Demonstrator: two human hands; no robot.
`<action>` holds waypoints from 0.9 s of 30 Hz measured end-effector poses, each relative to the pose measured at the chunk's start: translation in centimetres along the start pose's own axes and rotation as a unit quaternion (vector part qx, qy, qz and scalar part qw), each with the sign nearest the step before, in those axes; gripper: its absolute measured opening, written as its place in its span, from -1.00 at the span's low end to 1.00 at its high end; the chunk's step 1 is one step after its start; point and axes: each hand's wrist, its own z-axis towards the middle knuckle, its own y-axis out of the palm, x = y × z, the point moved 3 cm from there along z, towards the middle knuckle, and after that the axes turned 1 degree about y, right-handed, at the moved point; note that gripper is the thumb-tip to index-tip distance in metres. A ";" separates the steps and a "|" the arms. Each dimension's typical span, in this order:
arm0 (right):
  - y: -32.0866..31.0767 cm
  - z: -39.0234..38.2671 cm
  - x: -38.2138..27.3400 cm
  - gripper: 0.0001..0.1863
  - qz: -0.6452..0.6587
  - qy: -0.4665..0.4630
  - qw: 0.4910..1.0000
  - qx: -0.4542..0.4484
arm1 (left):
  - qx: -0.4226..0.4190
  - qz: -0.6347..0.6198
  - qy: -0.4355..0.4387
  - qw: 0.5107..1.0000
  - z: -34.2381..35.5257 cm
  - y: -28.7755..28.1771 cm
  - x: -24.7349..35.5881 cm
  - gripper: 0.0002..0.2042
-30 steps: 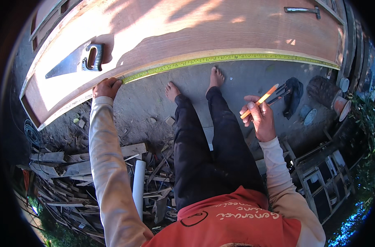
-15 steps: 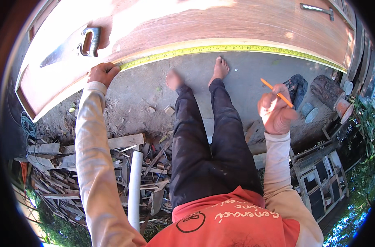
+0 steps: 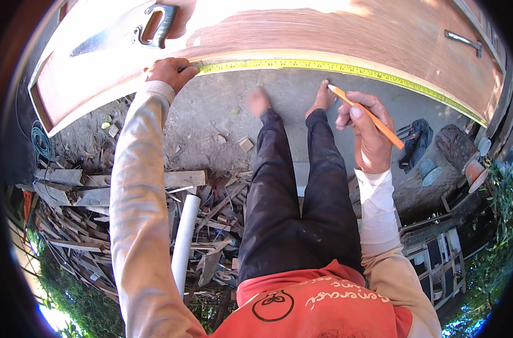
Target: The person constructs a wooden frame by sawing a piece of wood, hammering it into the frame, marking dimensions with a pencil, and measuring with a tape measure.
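Note:
A yellow tape measure point(image 3: 290, 64) lies stretched along the near edge of a large framed plywood panel point(image 3: 324, 35). My left hand point(image 3: 169, 73) pinches the tape's left end against the wooden edge strip. In my right hand point(image 3: 370, 132) is an orange pencil point(image 3: 375, 120), held between thumb and fingers with its tip pointing up and left. That hand hangs over the floor, apart from the panel. Beyond my left hand a handsaw point(image 3: 158, 25) with a dark handle rests on the plywood. A hammer point(image 3: 464, 43) lies at the panel's far right.
Scrap wood point(image 3: 87, 236) is heaped at the lower left beside a white pipe point(image 3: 185, 242). On the concrete floor point(image 3: 211, 112) at right are a dark cloth bag point(image 3: 417, 143), a log point(image 3: 458, 147) and small pots point(image 3: 475, 176). A coiled hose point(image 3: 40, 141) lies at far left.
The view has shifted, so the panel and tools sit farther right. My right hand has turned, and the pencil now points more toward the tape. My left hand stays at the tape's end.

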 end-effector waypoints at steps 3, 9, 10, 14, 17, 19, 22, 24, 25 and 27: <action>2.5 2.0 1.0 -0.71 -0.012 0.014 1.000 -0.006 | 0.010 0.025 0.003 1.000 -0.2 0.1 -0.9 -0.66; 11.5 6.4 3.2 -0.77 -0.154 -0.047 0.984 -0.077 | 0.019 0.042 -0.006 0.999 -0.6 0.7 -2.6 -0.70; 11.8 7.4 4.4 -0.77 -0.157 -0.047 0.983 -0.078 | 0.021 0.054 -0.004 0.998 -0.5 0.7 -2.5 -0.70; 13.9 9.7 6.8 -0.77 -0.233 -0.124 0.962 -0.064 | 0.005 0.050 -0.002 0.999 -0.6 0.8 -2.9 -0.64; 15.4 10.4 7.8 -0.81 -0.208 -0.102 0.971 -0.052 | 0.011 0.056 0.002 0.998 -0.6 1.2 -3.8 -0.63; 15.5 10.5 7.9 -0.82 -0.225 -0.097 0.969 -0.040 | 0.013 0.064 -0.004 0.998 -0.5 1.6 -4.3 -0.69; 15.4 10.4 8.1 -0.84 -0.253 -0.095 0.962 -0.029 | 0.018 0.072 -0.001 0.997 -0.8 1.7 -4.8 -0.69; 15.3 10.3 8.6 -0.83 -0.271 -0.095 0.957 -0.035 | 0.021 0.067 0.008 0.997 -1.1 1.7 -4.9 -0.62; 15.5 10.2 9.0 -0.83 -0.274 -0.095 0.956 -0.036 | 0.019 0.070 0.005 0.997 -1.2 1.6 -4.9 -0.63; 16.2 9.8 9.4 -0.83 -0.295 -0.127 0.946 -0.052 | 0.019 0.070 0.001 0.997 -1.2 1.8 -5.1 -0.64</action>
